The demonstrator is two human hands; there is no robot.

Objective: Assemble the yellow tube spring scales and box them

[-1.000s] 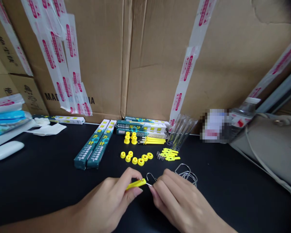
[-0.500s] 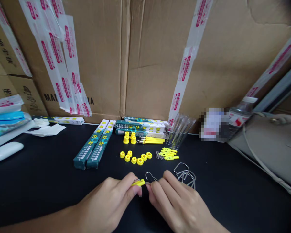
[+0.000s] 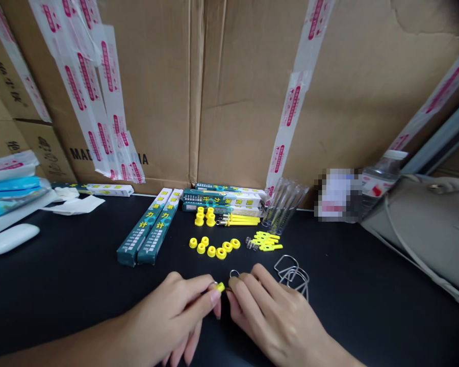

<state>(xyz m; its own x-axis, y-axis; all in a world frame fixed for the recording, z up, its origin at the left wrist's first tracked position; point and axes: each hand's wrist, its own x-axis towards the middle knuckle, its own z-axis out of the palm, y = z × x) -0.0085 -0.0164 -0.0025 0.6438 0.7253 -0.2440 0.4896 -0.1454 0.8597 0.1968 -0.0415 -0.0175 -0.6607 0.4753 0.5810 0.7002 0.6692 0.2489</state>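
Note:
Near the front of the black table, my left hand (image 3: 179,311) pinches a small yellow plastic piece (image 3: 220,287) between thumb and forefinger. A bit of metal loop shows beside that piece. Close on its right, my right hand (image 3: 270,311) is closed on a bent metal wire hook (image 3: 234,273), whose curved top sticks up above the fingers. The wire's other end points at the yellow piece; I cannot tell whether it passes through. Several bent wire hooks (image 3: 292,272) lie just beyond my right hand. Yellow ring caps (image 3: 211,252) lie ahead of both hands.
Behind the rings are yellow stepped caps (image 3: 199,219), yellow rods (image 3: 240,221), small yellow tabs (image 3: 268,241), springs (image 3: 251,244) and clear tubes (image 3: 285,206). Green boxes (image 3: 149,229) lie left of centre. A bottle (image 3: 380,181) and grey bag (image 3: 424,229) stand right. Cardboard (image 3: 237,102) walls the back.
My left thumb has moved forward over the yellow piece, covering more of it. My right fingers have shifted slightly left, and less of the wire hook shows above them.

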